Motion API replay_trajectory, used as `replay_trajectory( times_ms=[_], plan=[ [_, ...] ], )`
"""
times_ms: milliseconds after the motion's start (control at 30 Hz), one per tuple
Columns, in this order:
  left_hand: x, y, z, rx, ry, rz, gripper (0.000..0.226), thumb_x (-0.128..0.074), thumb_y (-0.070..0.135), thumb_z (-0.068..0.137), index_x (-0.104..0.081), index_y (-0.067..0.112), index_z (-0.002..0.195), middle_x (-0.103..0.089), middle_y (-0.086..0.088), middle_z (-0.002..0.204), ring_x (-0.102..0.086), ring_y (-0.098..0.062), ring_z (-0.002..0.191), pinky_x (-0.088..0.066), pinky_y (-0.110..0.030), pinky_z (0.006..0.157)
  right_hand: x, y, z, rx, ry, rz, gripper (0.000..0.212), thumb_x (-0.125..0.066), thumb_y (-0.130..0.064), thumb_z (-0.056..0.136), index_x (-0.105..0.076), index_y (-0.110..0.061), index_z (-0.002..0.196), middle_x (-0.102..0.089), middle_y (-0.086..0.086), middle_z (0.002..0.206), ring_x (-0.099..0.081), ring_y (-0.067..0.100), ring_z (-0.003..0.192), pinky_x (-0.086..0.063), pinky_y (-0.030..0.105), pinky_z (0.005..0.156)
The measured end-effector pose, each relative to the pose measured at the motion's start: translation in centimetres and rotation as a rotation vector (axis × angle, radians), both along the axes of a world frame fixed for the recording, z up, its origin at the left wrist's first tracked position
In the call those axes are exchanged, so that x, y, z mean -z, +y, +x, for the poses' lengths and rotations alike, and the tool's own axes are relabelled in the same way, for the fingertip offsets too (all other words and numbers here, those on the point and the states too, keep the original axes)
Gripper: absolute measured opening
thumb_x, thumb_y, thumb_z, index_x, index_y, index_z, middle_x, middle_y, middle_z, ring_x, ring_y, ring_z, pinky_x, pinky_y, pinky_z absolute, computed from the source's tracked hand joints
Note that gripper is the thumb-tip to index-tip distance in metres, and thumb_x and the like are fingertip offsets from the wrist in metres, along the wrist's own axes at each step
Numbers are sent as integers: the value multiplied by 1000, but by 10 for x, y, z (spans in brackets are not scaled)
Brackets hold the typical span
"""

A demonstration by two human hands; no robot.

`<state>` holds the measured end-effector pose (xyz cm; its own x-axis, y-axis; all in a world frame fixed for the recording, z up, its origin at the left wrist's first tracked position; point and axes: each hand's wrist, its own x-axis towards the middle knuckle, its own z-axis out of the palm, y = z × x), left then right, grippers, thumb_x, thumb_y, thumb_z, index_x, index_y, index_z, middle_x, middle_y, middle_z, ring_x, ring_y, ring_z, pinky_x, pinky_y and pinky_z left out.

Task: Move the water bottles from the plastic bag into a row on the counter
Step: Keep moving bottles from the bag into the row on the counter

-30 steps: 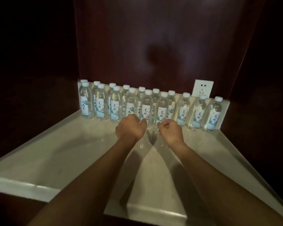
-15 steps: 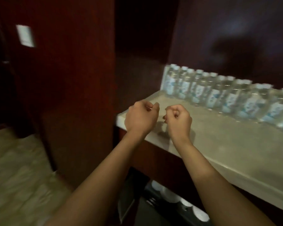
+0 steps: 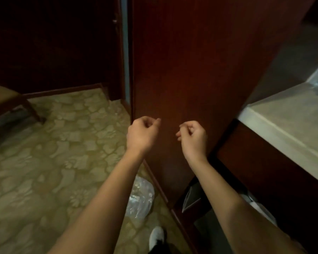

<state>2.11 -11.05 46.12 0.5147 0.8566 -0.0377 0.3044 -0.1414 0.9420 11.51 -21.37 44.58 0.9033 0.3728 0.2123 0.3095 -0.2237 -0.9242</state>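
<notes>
My left hand (image 3: 142, 133) and my right hand (image 3: 193, 137) hang in front of a dark red wooden panel (image 3: 191, 70), both curled into loose fists with nothing in them. A clear plastic bag (image 3: 141, 197) lies crumpled on the carpet below my left forearm, partly hidden by it; I cannot tell if anything is inside. The pale counter (image 3: 290, 121) shows only at the right edge. A blurred glint at the far right edge may be one bottle; the row of water bottles is out of view.
Patterned beige carpet (image 3: 53, 153) covers the floor on the left. A wooden chair (image 3: 10, 101) stands at the far left. Below the counter is a dark cabinet with an open shelf holding white items (image 3: 260, 208). My white shoe (image 3: 156, 237) is at the bottom.
The view has swung left and down, away from the counter and bottle row, onto the wooden panel, the carpet and the bag. Both hands stay curled and empty, now slightly farther apart.
</notes>
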Motion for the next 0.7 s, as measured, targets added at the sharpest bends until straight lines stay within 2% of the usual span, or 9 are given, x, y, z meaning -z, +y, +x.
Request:
replay_trajectory(
  times_ms=[100,200,267,367,467,567,633,700],
  plan=[
    [45,39,-12,-65,45,-158,39,-62,58,71,-71,21,76,-76,-4,82,-72,-28,88,-58,-42,86,40,36,0,-76,111,-32,12,-54,-7,95,-61,-9,86,-63,0,65,-59,13,58,-49,27,60],
    [76,73,-17,-101,64,-267,22,-66,35,92,-68,19,77,-74,-6,82,-66,-23,75,-48,-32,72,77,76,10,-130,221,-84,20,-56,-5,91,-56,-17,76,-62,0,62,-59,16,59,-51,37,64],
    [92,91,-17,-113,89,-321,16,-63,26,97,-68,18,83,-72,-5,83,-62,-18,71,-45,-26,64,97,100,17,-157,262,-145,23,-58,-6,87,-55,-21,70,-61,-1,59,-59,17,59,-53,40,66],
    [106,114,-15,-122,101,-341,12,-60,19,98,-68,16,91,-70,-3,83,-62,-15,70,-45,-20,59,122,135,23,-201,356,-210,23,-58,-6,87,-55,-19,68,-60,-2,57,-58,15,56,-52,38,64],
    [121,134,-14,-199,94,-298,17,-57,13,99,-67,20,86,-71,-2,81,-65,-11,68,-47,-14,57,148,163,27,-217,429,-235,20,-57,-1,88,-57,-15,75,-61,2,63,-57,18,61,-48,37,65],
    [141,148,-12,-220,150,-279,21,-55,10,99,-66,23,86,-72,-3,83,-67,-14,72,-53,-25,66,174,171,28,-200,506,-298,10,-56,2,91,-60,-7,94,-65,10,83,-64,24,78,-53,35,74],
    [159,155,-8,-204,205,-305,17,-55,9,98,-67,20,92,-72,-5,86,-69,-18,77,-59,-33,72,193,171,35,-142,538,-356,12,-56,2,91,-60,-9,94,-67,13,94,-68,28,90,-57,39,85],
    [180,160,-2,-175,267,-343,16,-55,9,97,-69,18,100,-72,-5,89,-69,-20,76,-59,-37,75,214,169,42,-75,564,-405,16,-56,3,90,-59,-12,90,-69,15,97,-69,32,93,-57,44,88]
  ],
)
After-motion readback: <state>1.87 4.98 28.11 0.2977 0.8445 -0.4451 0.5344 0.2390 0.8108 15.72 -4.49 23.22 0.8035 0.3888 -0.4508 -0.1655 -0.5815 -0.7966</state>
